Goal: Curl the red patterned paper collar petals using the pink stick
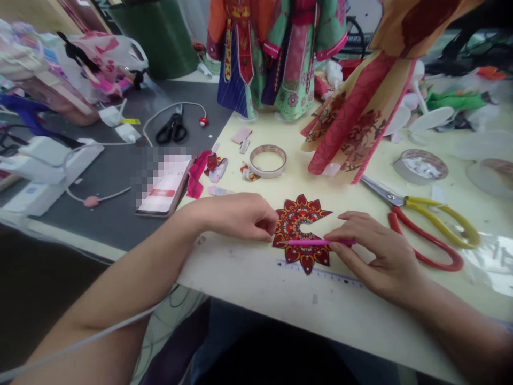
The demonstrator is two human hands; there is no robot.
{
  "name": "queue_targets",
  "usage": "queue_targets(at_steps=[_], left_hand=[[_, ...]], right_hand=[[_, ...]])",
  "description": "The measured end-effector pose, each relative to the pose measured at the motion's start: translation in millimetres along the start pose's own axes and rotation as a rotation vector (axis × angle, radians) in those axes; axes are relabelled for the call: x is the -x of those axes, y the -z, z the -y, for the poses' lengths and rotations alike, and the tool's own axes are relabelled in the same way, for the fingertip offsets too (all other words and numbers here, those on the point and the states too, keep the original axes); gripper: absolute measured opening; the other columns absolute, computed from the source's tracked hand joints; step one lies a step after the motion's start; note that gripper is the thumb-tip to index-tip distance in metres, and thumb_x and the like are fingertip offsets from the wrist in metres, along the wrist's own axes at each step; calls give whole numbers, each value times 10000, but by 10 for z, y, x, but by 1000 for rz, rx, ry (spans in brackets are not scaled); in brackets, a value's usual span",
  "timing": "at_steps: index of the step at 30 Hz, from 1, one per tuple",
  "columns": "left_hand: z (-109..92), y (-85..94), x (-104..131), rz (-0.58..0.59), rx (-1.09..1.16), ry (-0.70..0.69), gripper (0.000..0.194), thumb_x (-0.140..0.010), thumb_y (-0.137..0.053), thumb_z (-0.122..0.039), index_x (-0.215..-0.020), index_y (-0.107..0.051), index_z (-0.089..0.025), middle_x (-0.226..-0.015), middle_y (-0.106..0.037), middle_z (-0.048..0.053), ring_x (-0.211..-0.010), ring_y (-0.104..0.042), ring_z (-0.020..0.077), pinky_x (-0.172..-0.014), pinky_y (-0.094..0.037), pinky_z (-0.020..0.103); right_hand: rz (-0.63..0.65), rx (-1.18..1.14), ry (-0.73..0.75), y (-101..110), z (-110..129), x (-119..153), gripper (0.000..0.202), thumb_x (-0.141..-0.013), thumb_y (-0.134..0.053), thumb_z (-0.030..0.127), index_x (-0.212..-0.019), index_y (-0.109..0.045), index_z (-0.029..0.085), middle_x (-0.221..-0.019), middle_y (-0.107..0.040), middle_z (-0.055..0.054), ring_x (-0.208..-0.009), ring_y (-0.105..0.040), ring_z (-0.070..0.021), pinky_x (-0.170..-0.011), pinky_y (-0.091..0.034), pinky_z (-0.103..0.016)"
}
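A red patterned collar-like piece with pointed petal edges, a round central hole and a wedge-shaped gap lies flat on the table. My right hand pinches a slim pink pencil near its right end. The pencil lies across the piece, its tip to the left. At the piece's left edge is my left hand, fingers curled and thumb drawn in; what they hold, if anything, is hidden. Partly under the piece's lower edge runs a clear ruler.
Red-and-yellow-handled scissors lie right of my right hand. Behind are a tape roll, fabric scraps and several dressed figures. A phone, black scissors and cables lie on the dark mat.
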State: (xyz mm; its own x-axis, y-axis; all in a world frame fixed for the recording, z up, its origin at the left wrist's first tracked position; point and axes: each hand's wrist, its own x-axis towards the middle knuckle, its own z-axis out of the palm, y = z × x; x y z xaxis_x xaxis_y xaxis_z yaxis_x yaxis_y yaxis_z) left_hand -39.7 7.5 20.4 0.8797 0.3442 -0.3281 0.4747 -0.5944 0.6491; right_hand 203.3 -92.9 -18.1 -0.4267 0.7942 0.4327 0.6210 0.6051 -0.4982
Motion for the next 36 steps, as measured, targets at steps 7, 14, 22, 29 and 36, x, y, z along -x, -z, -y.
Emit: queue_targets(at_steps=[7, 14, 22, 29, 36], left_hand=[[0, -12, -4, 1, 0, -8, 109, -729, -536, -170, -682, -634, -180, -566, -552, -38, -496, -460, 74, -467, -290, 194], [-3, -6, -6, 22, -42, 19, 101, -740, -528, -167, -689, -613, -184, -576, -550, -48, -507, -470, 71, -473, -309, 187], [19, -9, -6, 31, -15, 9, 95, -733, -523, -170, -699, -611, -180, -581, -550, -41, -508, -470, 74, -476, -312, 187], [9, -4, -12, 55, -26, 25, 97, -746, -515, -179, -718, -608, -170, -597, -547, -37, -520, -463, 70, -485, -304, 185], [3, 1, -15, 74, -44, 38, 95, -757, -517, -196, -728, -604, -170, -605, -542, -41, -531, -457, 65, -497, -302, 185]], right_hand=[[-16, -5, 21, 2, -9, -11, 139, -775, -598, 136, -899, -614, 195, -759, -660, -17, -828, -602, -185, -884, -465, -415], [-30, -28, 41, 2, -1, -14, 178, -767, -602, 103, -928, -611, 179, -793, -647, -31, -818, -582, -173, -862, -477, -401], [-33, -33, 80, 3, 19, -32, 189, -760, -601, 70, -923, -612, 167, -756, -652, -24, -735, -571, -155, -874, -470, -426], [-30, -34, 113, 3, 30, -35, 212, -767, -582, 50, -940, -600, 171, -764, -658, -13, -702, -582, -133, -884, -465, -416], [-21, -14, 143, -7, 28, -34, 204, -759, -585, 37, -931, -599, 147, -762, -659, -26, -696, -593, -132, -867, -463, -420]])
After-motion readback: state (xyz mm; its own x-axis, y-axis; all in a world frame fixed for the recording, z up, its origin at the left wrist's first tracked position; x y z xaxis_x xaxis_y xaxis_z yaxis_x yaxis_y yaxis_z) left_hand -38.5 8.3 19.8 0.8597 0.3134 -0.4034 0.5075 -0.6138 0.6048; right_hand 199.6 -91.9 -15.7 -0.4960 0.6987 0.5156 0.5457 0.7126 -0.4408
